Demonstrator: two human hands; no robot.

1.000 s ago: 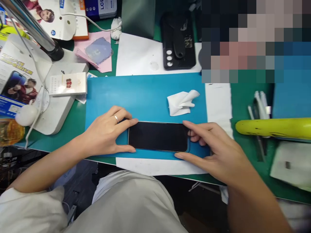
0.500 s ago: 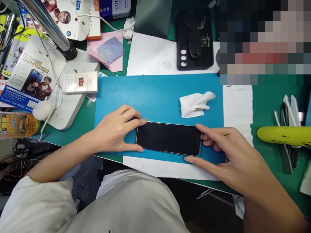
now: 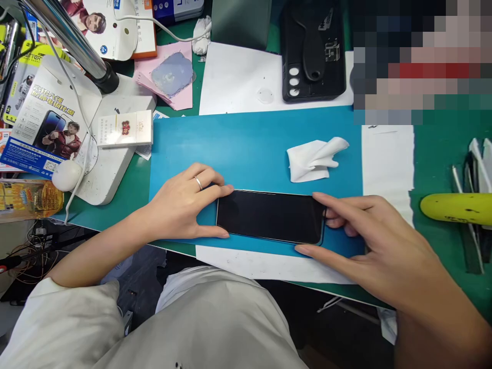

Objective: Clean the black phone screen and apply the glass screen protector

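Observation:
A black smartphone (image 3: 271, 216) lies flat, screen up, on a blue mat (image 3: 246, 148) near the table's front edge. My left hand (image 3: 184, 205), with a ring on one finger, grips the phone's left end between thumb and fingers. My right hand (image 3: 365, 241) grips the right end the same way, thumb at the near edge and fingers at the far edge. A crumpled white wipe (image 3: 313, 159) rests on the mat just behind the phone's right end.
A white lamp base (image 3: 111, 154) with a small white box (image 3: 125, 128) stands at the left beside product packaging (image 3: 46, 128). A black phone case (image 3: 313, 51) lies on white paper behind. A yellow handle (image 3: 457, 207) and tools lie at the right. A blurred figure sits at the top right.
The view has shifted a little, so everything sits further right in the picture. Both hands keep their hold on the ends of the phone, which stays on the mat.

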